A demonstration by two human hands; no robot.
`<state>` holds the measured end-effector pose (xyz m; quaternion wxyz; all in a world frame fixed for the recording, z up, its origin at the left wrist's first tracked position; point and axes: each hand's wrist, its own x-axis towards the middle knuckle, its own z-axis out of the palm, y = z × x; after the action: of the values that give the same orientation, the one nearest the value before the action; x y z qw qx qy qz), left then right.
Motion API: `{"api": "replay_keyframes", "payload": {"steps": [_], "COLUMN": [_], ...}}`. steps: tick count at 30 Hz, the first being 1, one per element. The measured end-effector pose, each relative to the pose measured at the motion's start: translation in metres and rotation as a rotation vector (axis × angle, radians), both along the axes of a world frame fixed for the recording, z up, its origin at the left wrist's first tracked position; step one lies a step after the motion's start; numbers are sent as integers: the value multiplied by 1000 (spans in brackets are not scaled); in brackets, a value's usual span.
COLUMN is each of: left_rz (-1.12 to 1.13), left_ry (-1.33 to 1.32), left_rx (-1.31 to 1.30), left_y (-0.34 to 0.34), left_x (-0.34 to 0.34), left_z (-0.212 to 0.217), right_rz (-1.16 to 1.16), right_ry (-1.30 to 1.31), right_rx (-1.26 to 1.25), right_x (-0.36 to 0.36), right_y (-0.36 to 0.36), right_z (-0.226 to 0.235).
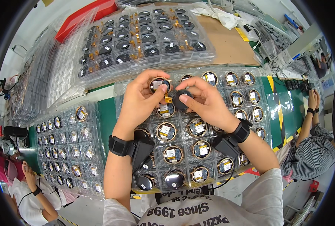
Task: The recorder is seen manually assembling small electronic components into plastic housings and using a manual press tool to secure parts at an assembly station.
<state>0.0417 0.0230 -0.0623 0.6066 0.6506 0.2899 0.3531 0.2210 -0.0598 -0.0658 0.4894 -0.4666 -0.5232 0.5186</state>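
Note:
My left hand [139, 100] grips a round watch case [160, 83] with a gold-coloured rim, its thumb pressed over the circuit board inside. Between the thumb and fingers of my right hand [209, 101] is a round black disc [182, 99], held just beside the case. A short orange flex cable [168, 100] shows between the two parts; whether it joins them I cannot tell. Both hands are over a clear plastic tray [187, 171], whose compartments hold similar open watch cases [166, 132]. Some front compartments hold glossy black discs [174, 180].
Beyond my hands are stacked clear trays [197, 56] of black discs with orange flex cables. Another tray of watch cases [77, 171] lies left. A red tray [84, 17] is at the back. Co-workers' hands show at left [29, 177] and right [313, 101].

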Motion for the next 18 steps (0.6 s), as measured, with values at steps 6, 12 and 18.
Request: {"api": "replay_keyframes", "payload": {"steps": [6, 12, 18], "left_rz": [1, -58, -78], "left_ry": [30, 48, 10], "left_rx": [25, -20, -28], "left_y": [1, 2, 1], "left_x": [-1, -1, 1], "left_z": [-1, -1, 0], "right_rz": [57, 93, 96], "right_ry": [-180, -213, -397], "right_rx": [91, 223, 213], "right_x": [3, 0, 3], "right_y": [-1, 0, -1], "right_z": [-2, 1, 8]}}
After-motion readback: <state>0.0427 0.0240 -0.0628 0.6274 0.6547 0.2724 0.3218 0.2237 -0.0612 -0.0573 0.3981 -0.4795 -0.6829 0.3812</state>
